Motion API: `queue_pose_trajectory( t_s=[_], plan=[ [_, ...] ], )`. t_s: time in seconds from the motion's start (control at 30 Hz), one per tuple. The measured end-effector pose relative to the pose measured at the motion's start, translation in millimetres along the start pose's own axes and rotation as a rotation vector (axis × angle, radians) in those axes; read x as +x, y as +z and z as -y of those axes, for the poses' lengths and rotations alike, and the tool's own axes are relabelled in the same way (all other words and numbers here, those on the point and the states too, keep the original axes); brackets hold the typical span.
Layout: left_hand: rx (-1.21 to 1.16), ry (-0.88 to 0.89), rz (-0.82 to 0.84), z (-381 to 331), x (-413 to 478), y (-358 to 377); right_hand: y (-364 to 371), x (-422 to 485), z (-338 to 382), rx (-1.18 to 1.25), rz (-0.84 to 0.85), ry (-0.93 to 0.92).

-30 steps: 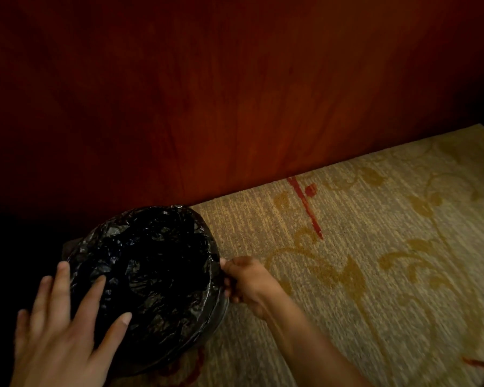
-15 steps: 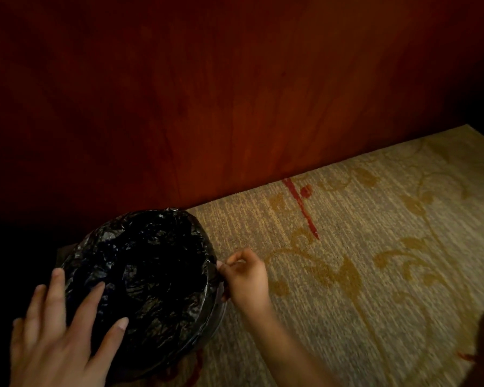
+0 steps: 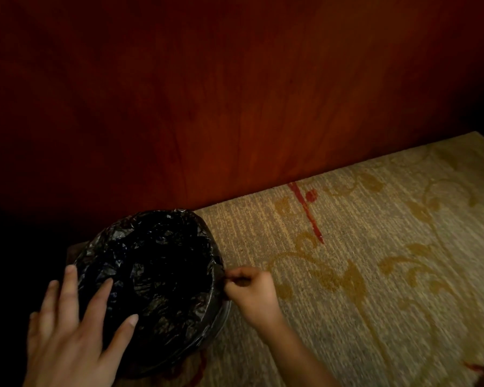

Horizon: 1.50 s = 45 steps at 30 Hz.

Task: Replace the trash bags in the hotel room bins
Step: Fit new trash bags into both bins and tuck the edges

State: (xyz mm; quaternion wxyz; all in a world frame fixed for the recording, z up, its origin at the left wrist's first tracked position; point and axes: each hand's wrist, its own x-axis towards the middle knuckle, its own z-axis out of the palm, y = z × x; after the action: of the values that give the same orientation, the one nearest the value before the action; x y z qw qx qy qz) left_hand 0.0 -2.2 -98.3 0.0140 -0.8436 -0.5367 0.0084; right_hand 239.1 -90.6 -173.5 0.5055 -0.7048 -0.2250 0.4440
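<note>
A round bin [image 3: 221, 314] stands on the carpet at the lower left, lined with a crinkled black trash bag [image 3: 157, 269] that is folded over its rim. My left hand [image 3: 73, 331] lies flat with spread fingers on the bag at the bin's near left edge. My right hand [image 3: 249, 289] is at the bin's right side, its fingertips pinched on the bag's edge at the rim. The bin's body is mostly hidden under the bag.
A dark red wooden panel [image 3: 235, 107] rises directly behind the bin. Beige carpet [image 3: 375, 275] with gold scrolls and red marks stretches to the right. The far left is in deep shadow.
My right hand has stayed at the bin's right rim, closing its fingers into a tighter pinch on the bag's edge. My left hand holds its place on the bag.
</note>
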Motion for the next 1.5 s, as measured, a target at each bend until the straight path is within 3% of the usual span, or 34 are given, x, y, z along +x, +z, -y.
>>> queue_pose_trajectory(
  t_s=[0.17, 0.4, 0.57, 0.77, 0.97, 1.13, 1.27, 1.4, 1.5],
  plan=[
    [0.004, 0.002, -0.015, 3, 0, 3, 3, 11, 7, -0.308, -0.047, -0.106],
    [-0.007, 0.016, -0.041, 3, -1, 3, 8, 4, -2, -0.123, -0.097, -0.028],
    [0.008, 0.003, -0.059, 6, -2, 7, -5, -3, 4, 0.080, 0.041, -0.058],
    [0.034, 0.004, -0.055, 8, 0, 8, -9, 0, -1, -0.057, 0.063, -0.141],
    [0.083, 0.036, -0.028, 6, -2, 9, -6, 1, 5, 0.039, 0.030, -0.001],
    [0.052, 0.018, -0.010, 4, -3, 3, -8, 7, 11, 0.553, 0.111, 0.370],
    [0.066, 0.011, 0.033, 1, -4, -1, -14, 15, 1, 0.795, 0.214, 0.626],
    [0.088, -0.001, 0.069, -9, -3, -7, -21, 19, -6, 0.938, 0.365, 0.647],
    [0.030, -0.004, 0.110, -15, -1, -20, -27, 23, -15, 0.871, 0.365, 0.583]
  ],
)
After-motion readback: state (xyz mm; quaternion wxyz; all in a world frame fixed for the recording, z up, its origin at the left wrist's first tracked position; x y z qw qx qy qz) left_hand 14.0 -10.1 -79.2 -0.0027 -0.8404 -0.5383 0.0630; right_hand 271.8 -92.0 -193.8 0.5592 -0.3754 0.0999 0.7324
